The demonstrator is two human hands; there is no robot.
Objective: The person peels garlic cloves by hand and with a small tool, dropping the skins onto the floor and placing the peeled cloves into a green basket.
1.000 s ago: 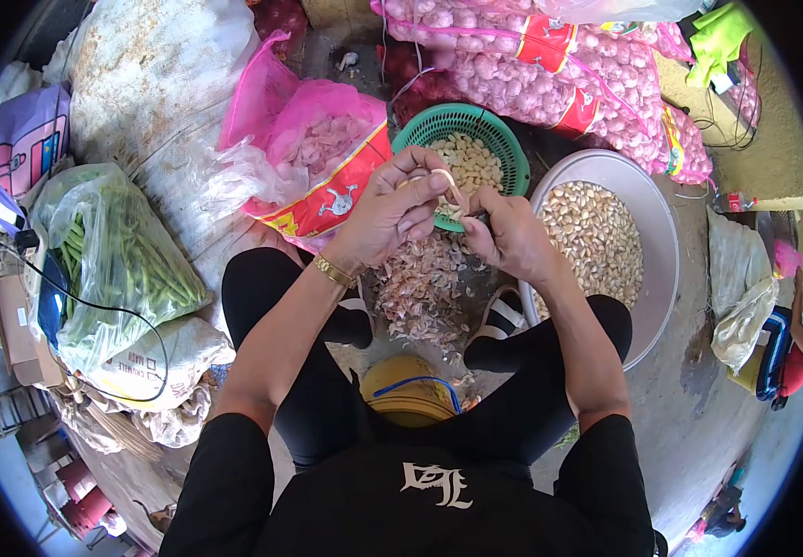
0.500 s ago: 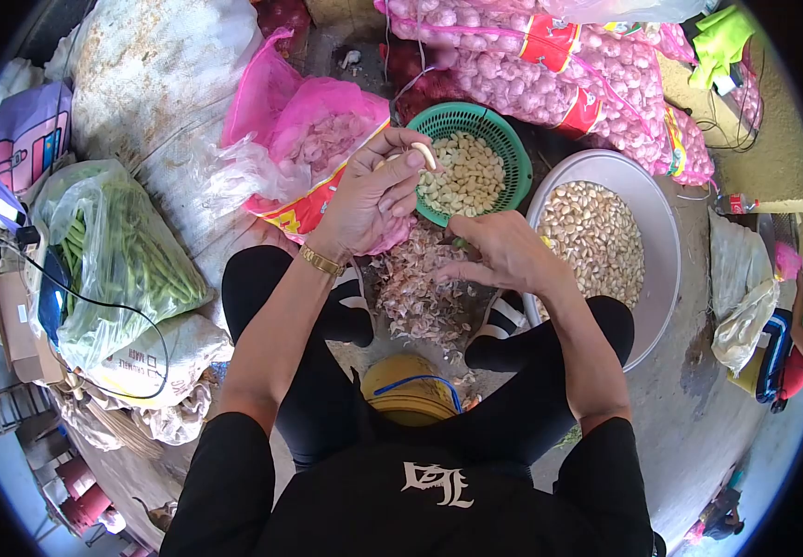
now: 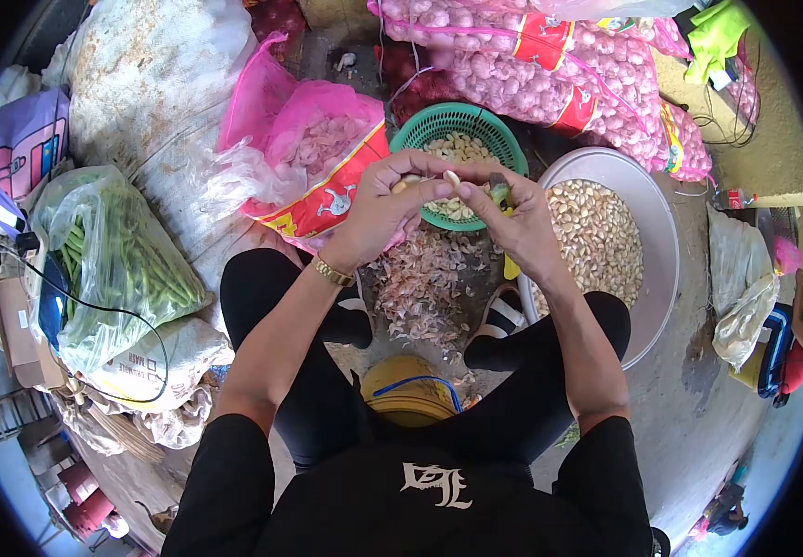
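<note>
My left hand (image 3: 375, 206) is closed in a pinch on a pale garlic clove (image 3: 452, 177), and another clove (image 3: 401, 187) shows among its fingers. My right hand (image 3: 524, 232) meets it, thumb and fingertips at the same clove. In the right palm sits a small knife (image 3: 511, 267) with a yellow handle; its blade is mostly hidden. Beneath the hands, a green plastic basket (image 3: 503, 130) holds peeled cloves. A heap of papery garlic skins (image 3: 417, 292) lies on the floor between my feet.
A wide grey basin (image 3: 666, 265) of unpeeled cloves stands at the right. Pink mesh sacks of garlic (image 3: 596, 74) lie at the back. An open pink bag (image 3: 262, 93) holds skins, and a plastic bag of green beans (image 3: 132, 251) is at the left. A yellow bucket (image 3: 392, 376) stands below me.
My right hand has moved up and turned inward, bringing its fingertips to the clove in my left hand. The left hand has shifted slightly and lowered the clove.
</note>
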